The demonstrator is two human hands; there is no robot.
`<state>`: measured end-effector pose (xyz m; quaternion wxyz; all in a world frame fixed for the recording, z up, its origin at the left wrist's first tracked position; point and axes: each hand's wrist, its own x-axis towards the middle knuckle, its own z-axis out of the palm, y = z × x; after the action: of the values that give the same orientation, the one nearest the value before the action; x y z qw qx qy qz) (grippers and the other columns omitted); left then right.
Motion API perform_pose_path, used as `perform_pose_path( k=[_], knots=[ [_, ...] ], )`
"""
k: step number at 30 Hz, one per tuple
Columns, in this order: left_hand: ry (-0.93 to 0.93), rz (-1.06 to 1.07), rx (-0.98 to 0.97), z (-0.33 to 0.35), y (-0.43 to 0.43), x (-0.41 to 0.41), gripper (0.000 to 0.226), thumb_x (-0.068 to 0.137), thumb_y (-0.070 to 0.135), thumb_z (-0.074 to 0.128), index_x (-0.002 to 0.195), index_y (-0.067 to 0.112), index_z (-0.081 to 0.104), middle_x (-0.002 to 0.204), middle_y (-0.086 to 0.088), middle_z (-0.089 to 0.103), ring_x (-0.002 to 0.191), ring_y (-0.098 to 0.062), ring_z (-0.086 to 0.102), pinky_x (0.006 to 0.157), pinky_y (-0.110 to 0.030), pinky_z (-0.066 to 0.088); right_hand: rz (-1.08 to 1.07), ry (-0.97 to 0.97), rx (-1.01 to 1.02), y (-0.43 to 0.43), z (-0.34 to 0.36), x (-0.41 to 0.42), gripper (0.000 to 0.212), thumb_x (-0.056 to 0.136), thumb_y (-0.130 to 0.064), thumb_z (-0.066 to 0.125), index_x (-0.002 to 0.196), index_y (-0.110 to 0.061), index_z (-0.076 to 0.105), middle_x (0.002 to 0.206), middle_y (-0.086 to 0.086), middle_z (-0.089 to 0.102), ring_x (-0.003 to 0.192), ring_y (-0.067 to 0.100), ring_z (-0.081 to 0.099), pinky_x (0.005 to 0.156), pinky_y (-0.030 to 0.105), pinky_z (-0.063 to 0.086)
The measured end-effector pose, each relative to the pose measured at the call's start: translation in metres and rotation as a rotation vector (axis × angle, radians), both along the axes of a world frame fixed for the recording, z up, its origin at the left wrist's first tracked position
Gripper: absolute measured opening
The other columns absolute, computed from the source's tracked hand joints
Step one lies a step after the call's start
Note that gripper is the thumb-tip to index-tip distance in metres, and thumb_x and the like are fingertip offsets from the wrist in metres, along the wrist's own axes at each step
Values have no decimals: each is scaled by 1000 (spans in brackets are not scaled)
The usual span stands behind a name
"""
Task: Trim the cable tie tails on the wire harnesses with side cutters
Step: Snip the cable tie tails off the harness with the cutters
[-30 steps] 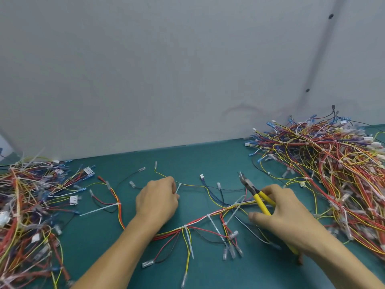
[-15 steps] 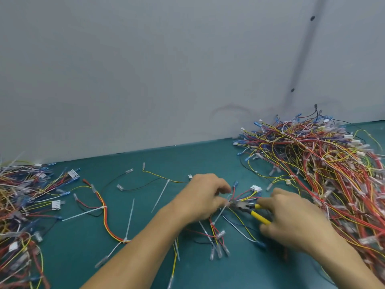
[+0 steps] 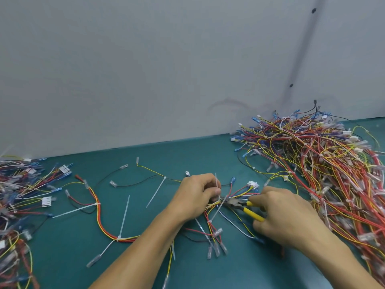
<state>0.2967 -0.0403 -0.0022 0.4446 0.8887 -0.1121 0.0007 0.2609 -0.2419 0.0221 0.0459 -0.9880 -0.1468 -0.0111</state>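
A wire harness [image 3: 108, 230] of red, yellow and black wires lies spread over the green table [image 3: 62, 268], with several long white cable tie tails [image 3: 124, 215] sticking out. My left hand [image 3: 195, 197] grips the harness bundle at the centre and pinches an upright tie tail [image 3: 217, 182]. My right hand [image 3: 285, 217] holds yellow-handled side cutters [image 3: 241, 206]. Their jaws sit at the bundle just beside my left thumb, close to another tie tail [image 3: 218, 208].
A big heap of harnesses [image 3: 323, 163] fills the right side up to the grey wall [image 3: 145, 69]. A second heap [image 3: 16, 205] lies at the left edge. Loose wire ends with clear terminals [image 3: 216, 247] lie in front of my hands.
My left hand moved right along the harness to the centre bundle and now pinches a tie tail. The cutters swung down and left to meet it.
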Motion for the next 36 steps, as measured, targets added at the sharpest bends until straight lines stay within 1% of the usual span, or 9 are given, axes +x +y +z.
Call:
perform_pose_path(
  k=[3, 10, 16, 22, 25, 28, 30, 33, 36],
  knots=[
    [21, -2, -42, -2, 0, 1, 20, 89, 8, 62, 75, 23, 59, 63, 5, 63, 57, -5, 57, 68, -20, 49, 27, 30, 13, 1, 0, 1, 18, 76, -46, 54, 70, -37, 40, 86, -10, 42, 98, 19, 55, 65, 28, 36],
    [11, -19, -51, 0, 0, 0, 25, 88, 5, 60, 71, 23, 57, 64, 3, 61, 56, -3, 56, 67, -19, 49, 55, 52, -66, -1, 8, 14, 24, 71, -43, 56, 61, -28, 40, 80, -6, 46, 86, 24, 53, 60, 29, 34],
    [3, -21, -38, 1, -1, -1, 23, 88, 7, 61, 72, 22, 58, 65, 3, 62, 56, -2, 55, 67, -19, 48, 105, 48, -148, -3, 13, 26, 20, 71, -35, 55, 59, -27, 41, 85, -3, 58, 84, 27, 56, 63, 30, 42],
    [-16, 17, 11, -1, -3, -1, 19, 93, 24, 58, 75, 20, 62, 71, -4, 69, 62, -10, 55, 70, -27, 48, 110, 39, -178, -2, 11, 25, 23, 71, -30, 55, 57, -23, 37, 65, -2, 42, 72, 28, 45, 53, 28, 32],
    [-25, 41, -3, 1, -5, -2, 20, 93, 21, 56, 75, 18, 62, 70, -1, 69, 62, -8, 59, 70, -25, 50, 86, 34, -210, 0, 9, 21, 26, 76, -32, 53, 59, -23, 34, 66, -4, 38, 74, 27, 44, 48, 26, 24],
    [25, 106, -197, 3, -1, -3, 22, 95, 13, 52, 77, 19, 62, 68, 3, 68, 61, -8, 64, 66, -23, 53, 46, 37, -169, 5, 9, 17, 19, 80, -36, 49, 65, -29, 40, 73, -6, 42, 83, 26, 51, 56, 28, 32],
    [37, 184, -299, 6, 14, -3, 25, 97, 9, 47, 82, 24, 60, 65, 4, 68, 61, -10, 66, 61, -22, 52, 33, -19, -139, 14, 10, 14, 7, 82, -38, 48, 86, -33, 50, 88, -9, 50, 97, 21, 57, 64, 29, 36],
    [-6, 388, -441, 13, 51, 0, 33, 95, 0, 37, 82, 21, 58, 67, 1, 67, 60, -13, 65, 53, -23, 49, 43, -123, -148, 37, 12, 15, 21, 85, -39, 44, 103, -29, 47, 103, -10, 52, 105, 20, 56, 66, 31, 32],
    [-97, 643, -281, 16, 91, 5, 36, 85, -5, 36, 72, 21, 57, 71, 0, 59, 63, -15, 52, 58, -28, 43, 66, -223, -85, 69, 14, 23, 18, 87, -35, 42, 102, -24, 46, 104, -4, 52, 102, 25, 56, 67, 34, 30]
  ],
)
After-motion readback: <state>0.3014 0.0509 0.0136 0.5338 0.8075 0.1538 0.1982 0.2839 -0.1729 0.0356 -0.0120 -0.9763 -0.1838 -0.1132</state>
